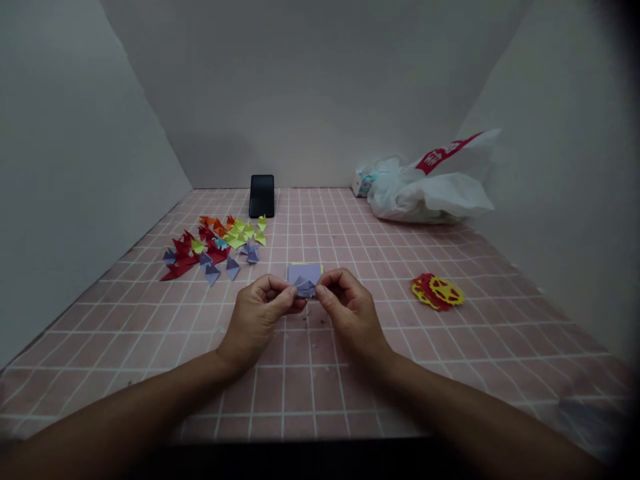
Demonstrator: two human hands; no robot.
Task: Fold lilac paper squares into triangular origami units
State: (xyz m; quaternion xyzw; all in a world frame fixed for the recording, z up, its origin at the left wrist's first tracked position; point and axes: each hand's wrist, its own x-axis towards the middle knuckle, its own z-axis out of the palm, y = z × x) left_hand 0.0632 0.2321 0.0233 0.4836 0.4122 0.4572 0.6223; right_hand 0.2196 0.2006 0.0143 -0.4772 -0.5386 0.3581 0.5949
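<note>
Between my two hands is a small folded piece of purple paper (305,287), with a triangular flap on its face. My left hand (263,310) pinches its left end between thumb and fingers. At the other end, the thumb and fingers of my right hand (350,310) are closed on the same paper. Just behind it lies a small stack of square paper sheets (306,270), purple on top with a yellow edge showing. To the left is a spread of folded paper pieces (215,243) in red, orange, yellow, purple and blue.
A black phone (262,196) stands propped at the back. At the back right, a white plastic bag (425,197) rests beside a small box (361,183). Red and yellow cut-out discs (439,292) lie to the right. Walls enclose the pink checked tabletop (170,333) on three sides.
</note>
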